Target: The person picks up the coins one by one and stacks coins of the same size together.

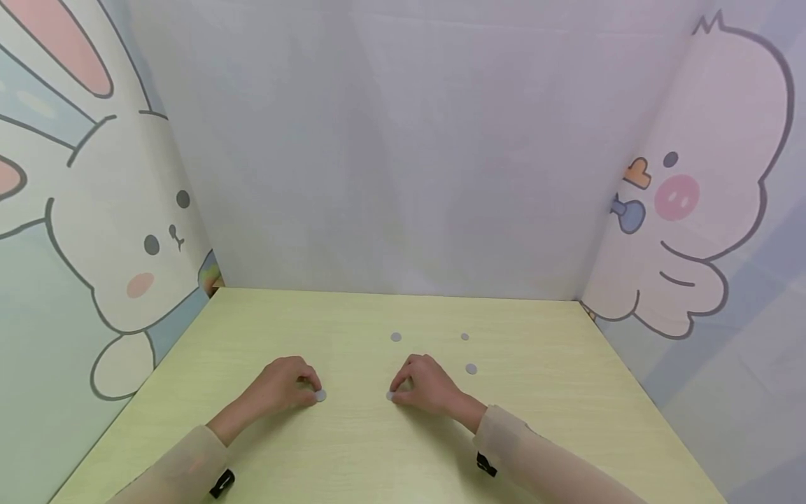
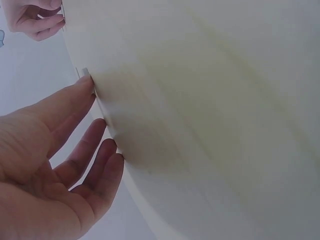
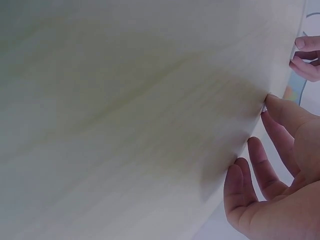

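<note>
My left hand [image 1: 288, 383] pinches a small flat grey disc [image 1: 321, 395] between thumb and index finger, low at the tabletop. In the left wrist view the edge of that disc [image 2: 85, 71] shows past the thumb tip, and the other fingers are bent with their tips at the table surface. Facing it from the right, my right hand [image 1: 429, 385] holds a second grey disc [image 1: 390, 395] by thumb and index finger, mostly covered by the fingertips. A short gap of bare tabletop lies between the two hands.
Beyond the right hand lie three more grey discs: one at the back [image 1: 396, 337], a smaller one farther right [image 1: 464, 337], and another nearer [image 1: 471, 369]. The pale wooden table [image 1: 352, 462] meets a plain cloth [image 1: 378, 154] behind; cartoon-printed cloths hang on both sides.
</note>
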The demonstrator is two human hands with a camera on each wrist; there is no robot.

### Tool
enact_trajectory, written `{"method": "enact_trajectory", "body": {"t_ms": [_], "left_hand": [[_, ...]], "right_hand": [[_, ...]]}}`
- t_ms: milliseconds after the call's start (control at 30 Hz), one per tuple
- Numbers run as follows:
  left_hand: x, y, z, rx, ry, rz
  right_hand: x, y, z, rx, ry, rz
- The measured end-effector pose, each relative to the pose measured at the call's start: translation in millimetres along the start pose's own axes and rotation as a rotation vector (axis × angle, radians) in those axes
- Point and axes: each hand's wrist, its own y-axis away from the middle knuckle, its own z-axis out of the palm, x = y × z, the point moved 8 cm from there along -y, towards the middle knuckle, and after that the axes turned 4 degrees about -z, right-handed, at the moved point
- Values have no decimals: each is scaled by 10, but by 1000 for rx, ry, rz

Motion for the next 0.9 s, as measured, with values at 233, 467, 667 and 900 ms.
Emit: {"method": "enact_trajectory", "body": {"t_ms": [233, 467, 667, 900], "left_hand": [[-13, -2, 9, 6, -11, 4], [-14, -5, 9, 11, -18, -4], [-19, -11, 2, 17, -14, -3], [-40, -4, 8, 15, -2, -13]], "right_hand": [[-3, 6, 6, 6, -5, -4], [3, 12, 8, 4, 8, 11], [3, 3, 8, 7, 3, 11], [2, -9, 12, 7, -2, 2]]}}
